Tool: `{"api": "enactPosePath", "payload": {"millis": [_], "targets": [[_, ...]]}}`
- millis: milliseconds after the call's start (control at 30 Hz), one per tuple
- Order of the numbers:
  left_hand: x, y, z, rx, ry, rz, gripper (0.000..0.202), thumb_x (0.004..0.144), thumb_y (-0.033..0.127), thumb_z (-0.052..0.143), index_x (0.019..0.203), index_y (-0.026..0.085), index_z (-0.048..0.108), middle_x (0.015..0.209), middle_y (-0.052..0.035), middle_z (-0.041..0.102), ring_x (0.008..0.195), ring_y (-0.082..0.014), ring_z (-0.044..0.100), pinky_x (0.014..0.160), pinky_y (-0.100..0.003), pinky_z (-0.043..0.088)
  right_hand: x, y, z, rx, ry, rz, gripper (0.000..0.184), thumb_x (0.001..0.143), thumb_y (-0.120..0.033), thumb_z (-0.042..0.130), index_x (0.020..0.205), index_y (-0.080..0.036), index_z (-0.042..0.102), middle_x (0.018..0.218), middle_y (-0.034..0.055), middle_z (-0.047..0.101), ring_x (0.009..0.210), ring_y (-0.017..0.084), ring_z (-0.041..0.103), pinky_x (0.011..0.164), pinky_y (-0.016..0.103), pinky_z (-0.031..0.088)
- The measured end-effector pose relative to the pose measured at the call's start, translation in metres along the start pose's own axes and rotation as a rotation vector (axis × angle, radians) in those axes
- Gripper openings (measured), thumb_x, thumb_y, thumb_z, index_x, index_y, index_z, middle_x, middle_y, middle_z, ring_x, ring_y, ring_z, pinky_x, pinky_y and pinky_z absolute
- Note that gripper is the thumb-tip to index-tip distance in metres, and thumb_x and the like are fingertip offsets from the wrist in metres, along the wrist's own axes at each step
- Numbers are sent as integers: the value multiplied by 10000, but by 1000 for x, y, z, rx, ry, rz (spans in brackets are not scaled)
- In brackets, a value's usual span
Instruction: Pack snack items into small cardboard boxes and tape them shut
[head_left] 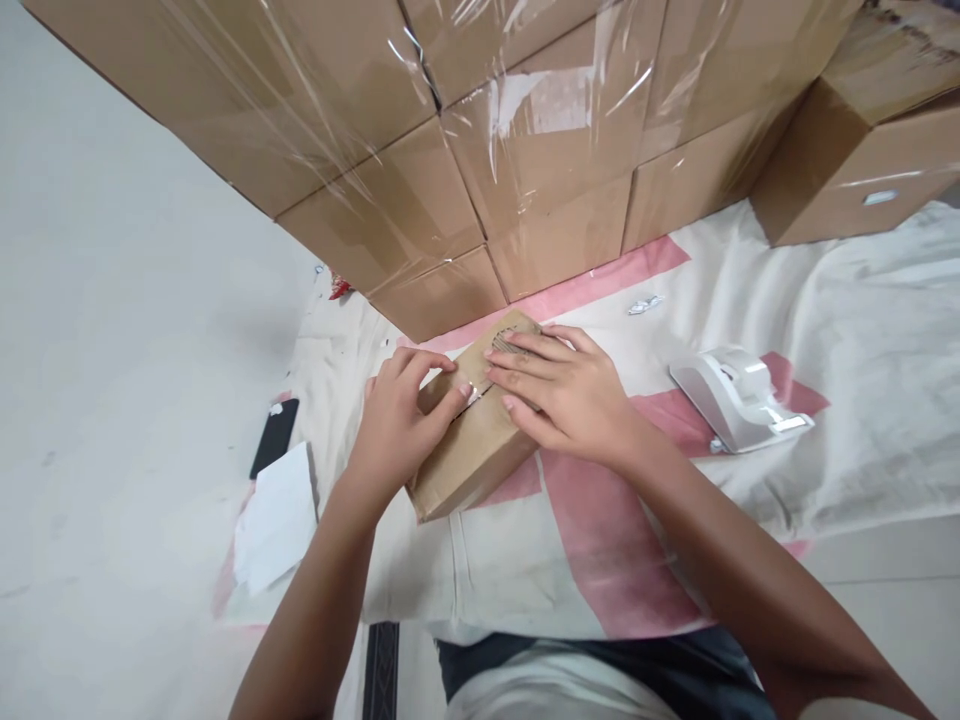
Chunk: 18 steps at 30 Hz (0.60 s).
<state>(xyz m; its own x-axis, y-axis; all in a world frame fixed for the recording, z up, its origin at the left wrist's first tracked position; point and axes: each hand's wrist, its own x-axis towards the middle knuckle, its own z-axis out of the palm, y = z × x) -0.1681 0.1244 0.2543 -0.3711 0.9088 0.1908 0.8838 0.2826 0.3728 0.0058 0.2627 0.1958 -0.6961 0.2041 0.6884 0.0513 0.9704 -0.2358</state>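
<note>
A tall stack of cardboard cartons [397, 215] rises at the far side, its smooth brown faces wrapped in clear, wrinkled film that throws bright streaks; under the film near the top is a pale label [551, 100], its print unreadable. In front of it spreads a creased, off-white cloth [420, 580] with broad pink bands. At the far right sits another large carton [825, 170], bearing a small pale sticker too tiny to read. Both bare forearms reach in from the near edge and slant toward each other, converging on a long, narrow cardboard box [469, 460] that lies at an angle on the cloth, just before the stack. The right hand [566, 385] lies across the box's top, palm down, fingers extended and slightly parted, partly covering dark printed marks that cannot be made out. The left hand [397, 415] arches over the nearer end, thumb and forefinger curved toward the top seam; whether they pinch the small shiny bit at the thumb tip, I cannot tell. A glossy white tape dispenser [739, 405] with curved sides stands to the right. White paper [279, 525] lies to the left, beside a flat black slab [273, 445].
</note>
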Motion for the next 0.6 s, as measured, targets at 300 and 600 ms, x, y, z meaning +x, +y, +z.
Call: {"api": "enactPosePath", "payload": {"millis": [300,600], "targets": [[-19,7,-7,156,74,374,135,965,316,599,1073,266,661,1165,-55,705,1134,-254,629,989,-438,419,0,0,-1,40,-7,32,301,1009,-291,512,1178,-248,758,1314,0,721,1281,249,617,1079,455,381],[-40,-8,-10,270,-177,357,666,962,561,536,1564,334,364,1587,-78,450,1474,-377,399,1132,-587,317,3,-9,4,29,30,84,317,1024,-295,469,1115,-232,767,1279,3,742,1269,227,619,1098,437,378]]}}
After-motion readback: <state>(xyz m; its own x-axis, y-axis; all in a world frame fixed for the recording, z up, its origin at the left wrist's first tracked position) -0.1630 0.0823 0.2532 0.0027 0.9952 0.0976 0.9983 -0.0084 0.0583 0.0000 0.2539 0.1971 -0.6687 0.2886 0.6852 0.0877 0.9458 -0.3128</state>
